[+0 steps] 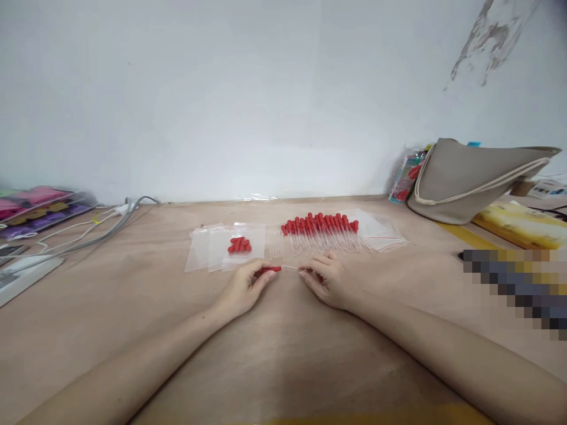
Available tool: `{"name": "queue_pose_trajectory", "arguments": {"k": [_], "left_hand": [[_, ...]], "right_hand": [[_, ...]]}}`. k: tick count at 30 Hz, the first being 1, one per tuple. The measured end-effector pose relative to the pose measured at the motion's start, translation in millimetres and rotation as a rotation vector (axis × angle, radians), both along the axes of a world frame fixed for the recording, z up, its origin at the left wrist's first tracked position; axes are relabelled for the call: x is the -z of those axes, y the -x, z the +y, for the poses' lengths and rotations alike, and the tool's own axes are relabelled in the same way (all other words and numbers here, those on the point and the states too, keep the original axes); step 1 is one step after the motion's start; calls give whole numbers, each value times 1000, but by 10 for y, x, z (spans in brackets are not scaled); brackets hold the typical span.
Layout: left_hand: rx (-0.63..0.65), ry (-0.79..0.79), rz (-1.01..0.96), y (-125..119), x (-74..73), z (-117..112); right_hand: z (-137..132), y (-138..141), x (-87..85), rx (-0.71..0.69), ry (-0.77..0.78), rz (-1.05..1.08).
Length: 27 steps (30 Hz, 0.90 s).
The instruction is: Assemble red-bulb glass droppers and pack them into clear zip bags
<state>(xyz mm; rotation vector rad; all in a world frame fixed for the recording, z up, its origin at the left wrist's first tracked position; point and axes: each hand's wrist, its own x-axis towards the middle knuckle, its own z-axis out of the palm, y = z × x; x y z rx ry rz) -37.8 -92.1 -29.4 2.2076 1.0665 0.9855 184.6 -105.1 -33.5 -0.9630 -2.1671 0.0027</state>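
Pinched in my left hand is a red rubber dropper bulb, its end pointing right. My right hand grips a thin clear dropper tube whose tip points left at the bulb. A small gap seems to part tube and bulb. Beyond my left hand, several loose red bulbs lie on clear plastic bags. Past my right hand lies a row of droppers, red bulbs at the far end and clear stems towards me. A few bare clear tubes lie left of that row.
More clear bags lie right of the droppers. A grey bag and a yellow packet stand at the right, near a blurred-out dark object. Cables, a white power strip and colourful packs are at left.
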Motion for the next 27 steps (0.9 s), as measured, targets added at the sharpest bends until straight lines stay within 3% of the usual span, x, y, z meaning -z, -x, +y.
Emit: {"name": "queue_pose_trajectory", "arguments": {"k": [8, 16, 20, 27], "left_hand": [[26, 66, -62, -14, 72, 20], [68, 22, 9, 10, 9, -32], [130, 35, 56, 10, -17, -62], [103, 15, 121, 13, 7, -70]], "right_hand": [[30, 11, 47, -53, 15, -23], [58, -14, 37, -156, 96, -66], [39, -28, -17, -128, 99, -114], [-17, -3, -113, -51, -38, -245]]}}
